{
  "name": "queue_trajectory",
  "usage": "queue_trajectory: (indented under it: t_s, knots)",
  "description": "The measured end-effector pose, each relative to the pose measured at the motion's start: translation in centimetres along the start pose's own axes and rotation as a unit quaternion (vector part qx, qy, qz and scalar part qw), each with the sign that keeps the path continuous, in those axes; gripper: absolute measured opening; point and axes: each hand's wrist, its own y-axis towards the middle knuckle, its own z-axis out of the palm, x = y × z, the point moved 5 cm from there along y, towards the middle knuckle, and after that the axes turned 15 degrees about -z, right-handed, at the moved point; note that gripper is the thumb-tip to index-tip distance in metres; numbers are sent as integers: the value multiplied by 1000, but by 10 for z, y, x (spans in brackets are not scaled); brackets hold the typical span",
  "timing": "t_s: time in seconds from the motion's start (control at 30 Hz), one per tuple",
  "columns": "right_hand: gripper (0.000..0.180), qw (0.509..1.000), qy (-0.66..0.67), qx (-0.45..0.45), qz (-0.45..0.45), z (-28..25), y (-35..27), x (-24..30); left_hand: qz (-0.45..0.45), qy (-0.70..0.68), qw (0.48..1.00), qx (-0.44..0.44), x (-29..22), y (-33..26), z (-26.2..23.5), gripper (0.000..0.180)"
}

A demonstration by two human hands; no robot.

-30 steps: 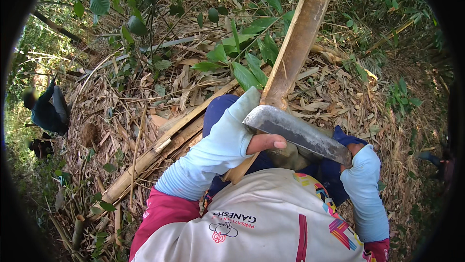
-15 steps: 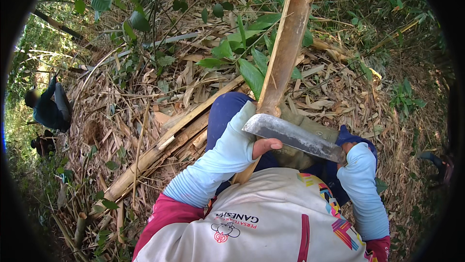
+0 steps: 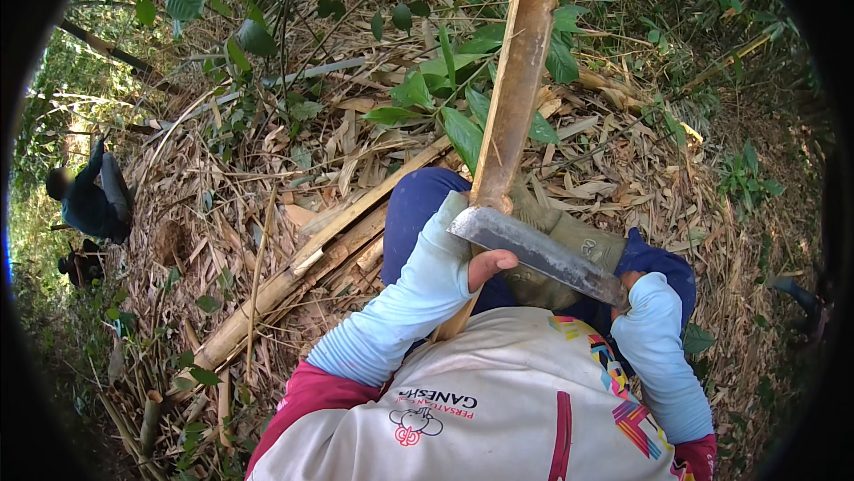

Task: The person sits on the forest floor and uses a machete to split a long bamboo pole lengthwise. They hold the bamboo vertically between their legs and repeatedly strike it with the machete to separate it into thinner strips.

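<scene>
A long split length of bamboo (image 3: 516,80), its hollow inner side showing, slants from my waist up past the top edge. My left hand (image 3: 458,250), in a pale blue sleeve that reaches over the palm, grips it near its lower end, thumb pointing right. The blade of a machete (image 3: 538,254), worn grey with a brighter edge, lies across the bamboo just above that thumb. In my right hand (image 3: 630,292), also in a pale blue sleeve, is the machete's handle, mostly hidden by the fingers.
Split bamboo poles (image 3: 311,263) lie on dry leaves left of my bent knee (image 3: 414,214). Green leafy shoots (image 3: 463,129) stand ahead, beside the bamboo. A person in dark clothing (image 3: 93,196) sits far left. A cut bamboo stump (image 3: 151,419) rises at the lower left.
The bamboo's far end has swung a little to the left. My right hand has shifted slightly left and down, with the blade tilting a bit more steeply.
</scene>
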Motion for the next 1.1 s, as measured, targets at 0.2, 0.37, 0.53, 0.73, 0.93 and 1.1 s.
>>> queue_trajectory:
  t_s: [0.2,0.37,0.53,0.73,0.93,1.1]
  knots:
    - [30,996,76,-33,-19,3,-9,14,-10,24,999,-40,-5,-2,-2,59]
    - [32,993,109,-16,-47,-1,-15,12,4,42,999,-1,-19,-9,-6,83]
    - [37,994,71,-24,-77,-7,-19,12,52,94,994,-5,-21,-12,-10,99]
    - [39,996,54,-18,-65,-11,-18,9,17,68,997,-16,-22,-12,-10,97]
    - [37,996,40,-50,-55,-7,-19,1,7,49,999,-17,-25,-14,-6,82]
    - [37,998,36,-29,-47,-4,-18,-1,32,83,996,-23,-25,-12,-7,77]
